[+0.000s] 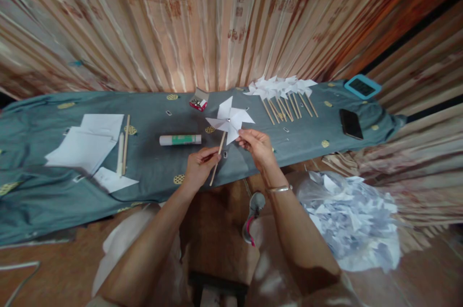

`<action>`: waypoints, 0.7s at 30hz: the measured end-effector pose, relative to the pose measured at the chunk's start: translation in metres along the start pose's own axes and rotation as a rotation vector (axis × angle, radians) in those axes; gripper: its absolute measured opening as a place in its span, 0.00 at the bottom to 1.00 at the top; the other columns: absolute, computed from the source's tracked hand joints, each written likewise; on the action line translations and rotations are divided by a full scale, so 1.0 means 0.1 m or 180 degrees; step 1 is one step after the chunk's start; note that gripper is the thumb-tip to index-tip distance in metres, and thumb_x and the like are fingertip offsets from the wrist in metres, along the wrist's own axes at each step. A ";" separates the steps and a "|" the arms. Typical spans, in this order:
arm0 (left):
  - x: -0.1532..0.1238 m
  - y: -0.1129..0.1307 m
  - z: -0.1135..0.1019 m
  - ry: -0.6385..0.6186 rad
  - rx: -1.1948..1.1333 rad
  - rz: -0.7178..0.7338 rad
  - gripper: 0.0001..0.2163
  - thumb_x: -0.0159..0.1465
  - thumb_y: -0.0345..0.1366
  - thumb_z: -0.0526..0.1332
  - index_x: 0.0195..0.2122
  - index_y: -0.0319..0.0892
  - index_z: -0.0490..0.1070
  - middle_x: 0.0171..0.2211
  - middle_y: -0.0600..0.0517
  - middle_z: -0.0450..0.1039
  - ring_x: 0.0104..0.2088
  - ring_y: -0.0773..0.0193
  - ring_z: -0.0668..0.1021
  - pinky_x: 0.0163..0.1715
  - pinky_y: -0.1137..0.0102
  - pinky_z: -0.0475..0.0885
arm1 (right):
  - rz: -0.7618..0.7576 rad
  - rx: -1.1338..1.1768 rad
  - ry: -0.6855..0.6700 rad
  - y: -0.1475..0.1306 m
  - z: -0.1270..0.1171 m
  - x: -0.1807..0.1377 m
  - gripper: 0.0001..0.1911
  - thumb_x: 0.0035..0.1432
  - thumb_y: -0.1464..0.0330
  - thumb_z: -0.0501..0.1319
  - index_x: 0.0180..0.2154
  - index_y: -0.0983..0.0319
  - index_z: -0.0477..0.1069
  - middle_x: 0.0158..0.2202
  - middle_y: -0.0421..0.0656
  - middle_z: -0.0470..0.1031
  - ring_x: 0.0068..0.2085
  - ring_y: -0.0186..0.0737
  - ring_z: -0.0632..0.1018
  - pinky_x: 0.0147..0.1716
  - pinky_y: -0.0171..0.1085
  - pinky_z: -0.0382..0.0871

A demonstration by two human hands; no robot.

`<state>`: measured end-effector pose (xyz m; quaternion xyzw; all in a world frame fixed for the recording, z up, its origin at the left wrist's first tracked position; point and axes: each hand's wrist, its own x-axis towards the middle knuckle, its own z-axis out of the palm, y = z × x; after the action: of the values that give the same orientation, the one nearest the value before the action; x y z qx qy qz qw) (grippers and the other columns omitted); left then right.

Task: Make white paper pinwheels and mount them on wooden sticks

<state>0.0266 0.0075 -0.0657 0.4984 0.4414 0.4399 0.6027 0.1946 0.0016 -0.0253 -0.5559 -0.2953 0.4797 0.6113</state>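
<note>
your forearms point(150, 237) converge: your left hand point(198, 167) pinches the stick point(214, 172), your right hand point(257, 145) a pinwheel blade point(233, 132) above, likely for steadiness.

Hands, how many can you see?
2: the left hand holds the wooden stick of the white pinwheel; the right hand pinches one paper blade. None seem hidden.

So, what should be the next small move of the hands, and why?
Probably, the right hand should let go of the paper pinwheel: a shiny fastener already sits at its centre, and the left hand holds the stick.
</note>
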 end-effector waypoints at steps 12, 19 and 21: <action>0.00 0.01 0.01 -0.0033 -0.0033 0.0041 0.16 0.46 0.43 0.71 0.35 0.41 0.81 0.32 0.50 0.79 0.32 0.63 0.77 0.35 0.70 0.73 | 0.0074 -0.0001 -0.0048 0.03 0.04 -0.03 0.12 0.36 0.60 0.71 0.20 0.61 0.75 0.20 0.38 0.76 0.21 0.27 0.69 0.24 0.30 0.61; -0.01 0.03 0.01 -0.0037 0.0028 0.0093 0.15 0.47 0.42 0.71 0.34 0.41 0.81 0.31 0.50 0.78 0.31 0.64 0.77 0.33 0.71 0.72 | 0.0190 -0.0001 -0.0087 0.01 0.08 -0.07 0.13 0.34 0.59 0.72 0.20 0.61 0.75 0.20 0.39 0.76 0.21 0.27 0.69 0.23 0.30 0.62; -0.01 0.03 0.01 -0.0053 0.0049 0.0102 0.15 0.47 0.42 0.70 0.34 0.41 0.81 0.31 0.50 0.78 0.31 0.64 0.76 0.33 0.71 0.72 | 0.0200 0.0011 -0.0114 0.01 0.09 -0.07 0.14 0.33 0.59 0.72 0.19 0.61 0.75 0.20 0.39 0.76 0.21 0.27 0.68 0.23 0.30 0.61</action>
<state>0.0267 0.0072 -0.0626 0.5136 0.4317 0.4420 0.5955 0.1838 -0.0016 -0.0235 -0.5552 -0.2877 0.5090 0.5916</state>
